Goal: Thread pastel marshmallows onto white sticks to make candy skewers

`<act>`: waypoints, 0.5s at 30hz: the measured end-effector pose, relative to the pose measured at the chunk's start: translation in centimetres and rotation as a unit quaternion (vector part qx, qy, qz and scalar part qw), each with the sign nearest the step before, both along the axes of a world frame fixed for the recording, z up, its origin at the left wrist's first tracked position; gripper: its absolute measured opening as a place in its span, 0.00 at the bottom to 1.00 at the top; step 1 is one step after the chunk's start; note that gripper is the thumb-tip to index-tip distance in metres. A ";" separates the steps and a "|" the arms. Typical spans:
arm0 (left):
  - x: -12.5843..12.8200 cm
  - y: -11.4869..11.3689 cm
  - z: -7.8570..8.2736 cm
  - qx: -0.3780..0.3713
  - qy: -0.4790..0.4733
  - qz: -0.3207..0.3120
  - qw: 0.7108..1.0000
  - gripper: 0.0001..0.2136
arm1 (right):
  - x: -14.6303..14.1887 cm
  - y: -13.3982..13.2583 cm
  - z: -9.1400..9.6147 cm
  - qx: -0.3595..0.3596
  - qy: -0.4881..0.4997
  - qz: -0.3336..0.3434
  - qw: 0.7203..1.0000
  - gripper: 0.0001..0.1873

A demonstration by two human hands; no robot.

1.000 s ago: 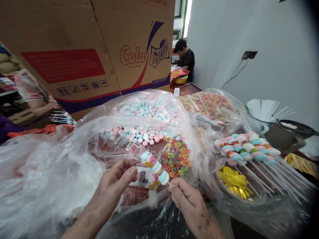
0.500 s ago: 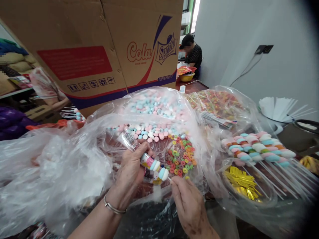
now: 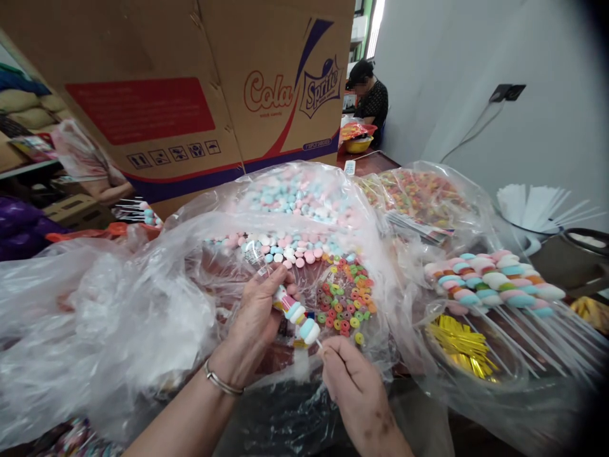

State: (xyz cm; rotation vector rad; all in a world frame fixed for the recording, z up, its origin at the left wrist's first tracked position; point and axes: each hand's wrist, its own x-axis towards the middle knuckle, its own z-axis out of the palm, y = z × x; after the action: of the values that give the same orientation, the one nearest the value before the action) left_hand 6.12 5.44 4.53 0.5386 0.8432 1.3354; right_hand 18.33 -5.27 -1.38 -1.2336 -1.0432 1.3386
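A candy skewer (image 3: 309, 331), with pink, white and light-blue sweets threaded on a white stick, slants down to the right between my hands. My left hand (image 3: 250, 317), a bracelet on its wrist, is closed around its upper part and a clear printed wrapper (image 3: 255, 254) that sticks out past the thumb. How far the skewer sits inside the wrapper is hard to see. Below the lowest sweet, my right hand (image 3: 356, 387) pinches the stick. Just beyond lie loose pastel candies (image 3: 299, 254) and colourful ring gummies (image 3: 345, 298).
Finished-looking candy skewers (image 3: 499, 279) lie at right beside a clear bowl of gold twist ties (image 3: 461, 346). White sticks (image 3: 537, 206) stand behind them. Bunched plastic sheeting (image 3: 118, 330) covers the left. A large carton (image 3: 166, 51) blocks the back; a person (image 3: 373, 95) sits beyond.
The lower sweets have shifted, with a gap now showing above the bottom ones. My right hand has moved slightly down and left, still on the stick; the wrapper's free end shows less.
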 end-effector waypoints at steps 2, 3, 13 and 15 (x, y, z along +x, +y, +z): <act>-0.2 0.2 -0.1 -0.017 0.015 0.006 1.000 0.16 | 0.5 -0.1 -0.7 0.101 -0.162 -0.026 0.981 0.17; -0.3 0.3 -0.2 -0.022 0.017 0.008 1.000 0.15 | 0.7 -0.1 -1.0 0.143 -0.228 -0.037 0.962 0.16; 0.2 -0.4 -0.8 -0.061 0.016 0.011 0.998 0.16 | -0.6 0.5 -1.7 0.399 -0.527 -0.182 0.728 0.08; 0.3 -0.5 -0.9 -0.071 0.012 0.020 0.997 0.16 | -0.8 0.3 -1.7 0.407 -0.520 -0.176 0.730 0.08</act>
State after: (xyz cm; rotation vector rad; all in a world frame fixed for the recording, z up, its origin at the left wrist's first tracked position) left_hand 6.42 4.94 3.62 0.4289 0.9642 1.2958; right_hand 17.51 -4.99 -3.09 -1.3201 -1.7569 -0.3081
